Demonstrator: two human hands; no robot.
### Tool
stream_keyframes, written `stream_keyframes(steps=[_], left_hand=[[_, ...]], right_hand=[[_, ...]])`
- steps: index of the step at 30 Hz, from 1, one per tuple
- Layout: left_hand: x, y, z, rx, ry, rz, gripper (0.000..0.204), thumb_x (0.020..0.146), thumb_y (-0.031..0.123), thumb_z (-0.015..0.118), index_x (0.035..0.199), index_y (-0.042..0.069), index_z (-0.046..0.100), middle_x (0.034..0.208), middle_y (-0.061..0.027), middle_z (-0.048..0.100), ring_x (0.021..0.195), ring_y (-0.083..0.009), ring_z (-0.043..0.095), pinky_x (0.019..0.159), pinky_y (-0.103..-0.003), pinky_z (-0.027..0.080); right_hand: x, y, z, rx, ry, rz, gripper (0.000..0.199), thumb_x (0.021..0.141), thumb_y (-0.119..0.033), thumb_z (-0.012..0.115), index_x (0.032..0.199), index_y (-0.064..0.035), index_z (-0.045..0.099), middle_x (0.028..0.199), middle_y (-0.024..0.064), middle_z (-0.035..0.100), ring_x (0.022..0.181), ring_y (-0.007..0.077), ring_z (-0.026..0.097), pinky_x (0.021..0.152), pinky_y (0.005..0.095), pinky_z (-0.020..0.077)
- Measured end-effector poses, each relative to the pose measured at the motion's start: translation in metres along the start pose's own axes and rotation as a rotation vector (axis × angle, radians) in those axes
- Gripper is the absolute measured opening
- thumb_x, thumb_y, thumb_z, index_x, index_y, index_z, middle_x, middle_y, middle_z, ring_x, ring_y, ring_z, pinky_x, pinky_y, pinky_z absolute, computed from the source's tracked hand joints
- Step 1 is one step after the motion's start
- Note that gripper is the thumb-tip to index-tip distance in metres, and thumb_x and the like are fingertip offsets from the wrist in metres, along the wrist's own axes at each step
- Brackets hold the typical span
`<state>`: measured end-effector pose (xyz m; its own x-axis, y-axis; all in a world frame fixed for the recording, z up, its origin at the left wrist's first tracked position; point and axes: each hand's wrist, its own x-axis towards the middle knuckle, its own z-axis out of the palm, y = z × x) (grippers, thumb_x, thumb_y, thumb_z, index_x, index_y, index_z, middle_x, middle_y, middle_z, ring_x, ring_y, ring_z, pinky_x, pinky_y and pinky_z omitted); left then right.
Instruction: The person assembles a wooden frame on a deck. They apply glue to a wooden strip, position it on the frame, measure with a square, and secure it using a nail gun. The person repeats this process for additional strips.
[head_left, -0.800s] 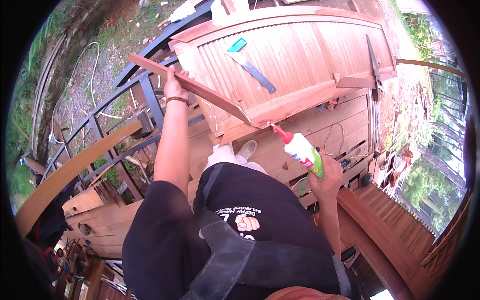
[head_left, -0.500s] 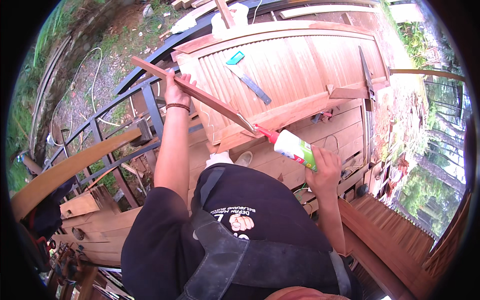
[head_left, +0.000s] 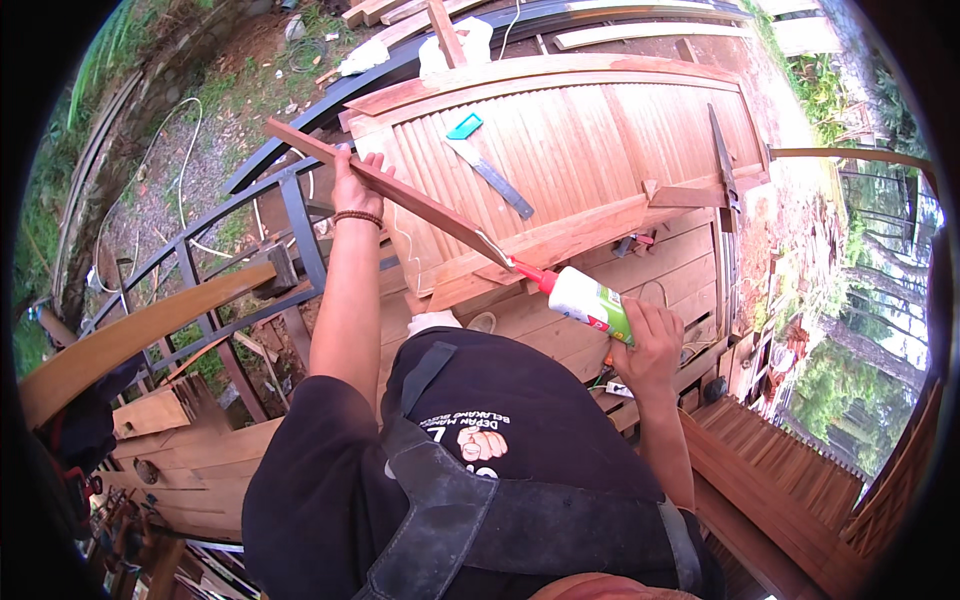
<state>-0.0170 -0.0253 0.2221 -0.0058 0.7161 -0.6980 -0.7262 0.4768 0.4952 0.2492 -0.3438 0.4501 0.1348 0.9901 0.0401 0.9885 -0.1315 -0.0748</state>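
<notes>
My left hand (head_left: 358,190), with a beaded bracelet at its wrist, grips a long reddish-brown wooden strip (head_left: 432,212) and holds it aslant. In my right hand (head_left: 652,343) is a white and green glue bottle (head_left: 588,304) with a red nozzle. The nozzle tip points at the strip's near end, where white glue shows along the wood. Under the strip lies a slatted wooden panel (head_left: 590,130) with a curved top rail. A thin white line of glue runs down the panel's left end piece.
A try square (head_left: 490,170) with a teal handle rests on the slats. A handsaw (head_left: 723,160) and a short wood piece (head_left: 690,193) lie at the panel's right. Dark metal framing (head_left: 300,220) stands left; stacked boards (head_left: 770,480) are at the lower right.
The bottle's nozzle has shifted slightly downward along with the strip's near end. Both hands keep their grip. The panel and try square appear slightly shifted left in the view.
</notes>
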Motion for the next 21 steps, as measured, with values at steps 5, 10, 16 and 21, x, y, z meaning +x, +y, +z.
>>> stream_keyframes(steps=[5, 10, 16, 21], left_hand=[[-0.001, 0.002, -0.001, -0.013, 0.009, 0.003, 0.068, 0.085, 0.045, 0.068, 0.126, 0.0, 0.037, 0.117, -0.0136, 0.048, 0.115, -0.0285, 0.054, 0.097, -0.054, 0.049], [0.007, 0.001, 0.005, -0.037, 0.01, 0.002, 0.069, 0.084, 0.045, 0.069, 0.126, 0.0, 0.037, 0.117, -0.0135, 0.048, 0.114, -0.0285, 0.054, 0.098, -0.054, 0.048], [0.039, 0.019, -0.019, -0.048, 0.015, 0.035, 0.069, 0.085, 0.045, 0.069, 0.128, 0.001, 0.038, 0.12, -0.0143, 0.049, 0.114, -0.0289, 0.055, 0.096, -0.054, 0.048], [0.083, 0.013, -0.064, 0.43, 0.338, 0.348, 0.054, 0.077, 0.029, 0.08, 0.114, -0.003, 0.058, 0.082, -0.0075, 0.065, 0.074, -0.0259, 0.065, 0.072, -0.039, 0.054]], right_hand=[[-0.003, 0.006, 0.006, 0.028, 0.007, 0.002, 0.048, 0.065, -0.009, 0.068, 0.112, -0.003, 0.063, 0.102, 0.0103, 0.064, 0.095, 0.0287, 0.059, 0.087, 0.041, 0.0409], [0.0, 0.007, 0.011, 0.034, 0.011, 0.019, 0.048, 0.064, -0.008, 0.069, 0.111, -0.003, 0.063, 0.102, 0.0103, 0.064, 0.095, 0.0288, 0.059, 0.087, 0.0412, 0.0408], [-0.012, 0.018, 0.044, 0.091, -0.148, 0.204, 0.048, 0.066, -0.004, 0.07, 0.113, -0.0019, 0.061, 0.103, 0.0113, 0.063, 0.095, 0.0297, 0.059, 0.089, 0.0413, 0.0431], [-0.079, 0.037, 0.098, 1.106, -0.129, 0.923, 0.045, 0.076, 0.003, 0.068, 0.119, -0.0024, 0.056, 0.111, 0.0093, 0.063, 0.105, 0.0259, 0.06, 0.094, 0.0393, 0.0446]])
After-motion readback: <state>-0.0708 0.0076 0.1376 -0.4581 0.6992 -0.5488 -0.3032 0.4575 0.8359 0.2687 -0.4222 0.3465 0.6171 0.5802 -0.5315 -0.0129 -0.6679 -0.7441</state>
